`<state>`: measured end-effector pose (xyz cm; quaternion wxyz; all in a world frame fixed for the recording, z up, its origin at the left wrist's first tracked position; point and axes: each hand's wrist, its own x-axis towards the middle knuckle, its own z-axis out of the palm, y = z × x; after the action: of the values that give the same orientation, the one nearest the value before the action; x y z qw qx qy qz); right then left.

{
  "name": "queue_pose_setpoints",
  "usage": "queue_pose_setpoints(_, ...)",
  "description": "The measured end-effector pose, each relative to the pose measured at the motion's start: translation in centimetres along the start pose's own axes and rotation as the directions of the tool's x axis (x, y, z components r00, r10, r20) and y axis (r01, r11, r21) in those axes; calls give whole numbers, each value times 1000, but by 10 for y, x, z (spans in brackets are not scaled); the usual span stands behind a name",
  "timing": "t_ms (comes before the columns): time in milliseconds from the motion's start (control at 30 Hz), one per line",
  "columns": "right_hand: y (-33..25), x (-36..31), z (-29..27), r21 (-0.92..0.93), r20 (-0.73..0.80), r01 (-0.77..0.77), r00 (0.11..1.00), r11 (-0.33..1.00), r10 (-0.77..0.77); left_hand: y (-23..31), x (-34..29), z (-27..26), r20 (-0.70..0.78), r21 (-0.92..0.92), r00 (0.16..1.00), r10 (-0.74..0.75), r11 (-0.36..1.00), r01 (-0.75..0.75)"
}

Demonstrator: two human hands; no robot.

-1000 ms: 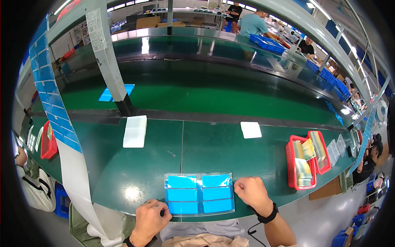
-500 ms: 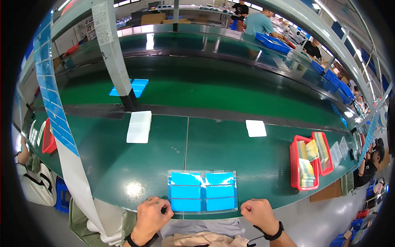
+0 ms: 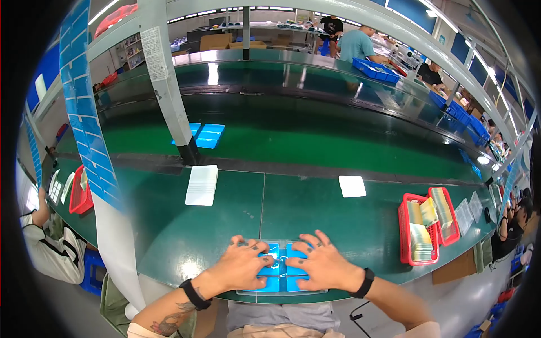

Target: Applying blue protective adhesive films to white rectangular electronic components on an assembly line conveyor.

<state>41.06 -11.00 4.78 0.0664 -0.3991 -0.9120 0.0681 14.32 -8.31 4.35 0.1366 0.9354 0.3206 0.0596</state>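
A clear plastic sheet with several blue rectangular panels in two columns [image 3: 271, 285] lies flat at the table's near edge, in front of me. My left hand [image 3: 241, 266] rests over its left column, fingers spread and thumb low on a panel. Over the right column lies my right hand [image 3: 326, 266], its fingers also spread. Both hands press or touch the sheet from above and grip nothing. They cover much of the outer panels, while the inner parts show between them.
White card stacks sit at left [image 3: 202, 185] and right [image 3: 353, 186]. Red baskets of cards [image 3: 403, 231] stand at right; another red basket [image 3: 79, 194] is at left. A metal post [image 3: 166, 84] rises behind the table. A blue-panelled strip [image 3: 87, 107] hangs at left. People work nearby.
Both hands have moved inward from beside the sheet onto its panels, and their curled fingers have spread. The blue panels behind the post show slightly farther right of it. My view has shifted slightly.
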Motion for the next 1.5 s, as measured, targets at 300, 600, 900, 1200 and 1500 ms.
queue_pose_setpoints(300,6,-16,-5,-50,93,-55,994,997,60,4,-3,10,-110,43,994,-24,999,29)
queue_pose_setpoints(600,-10,-27,-11,170,-210,-177,955,969,212,15,-40,2,-255,-152,938,-234,968,200)
queue_pose_setpoints(900,-1,-46,3,511,301,-740,631,437,715,38,-80,37,-359,-335,790,-496,859,387)
queue_pose_setpoints(1200,-24,-29,-39,848,172,-463,698,256,695,45,-76,49,-269,-271,787,-555,828,491)
queue_pose_setpoints(1500,-64,19,-127,922,-16,-188,855,338,518,49,-77,48,-285,-236,761,-583,812,533)
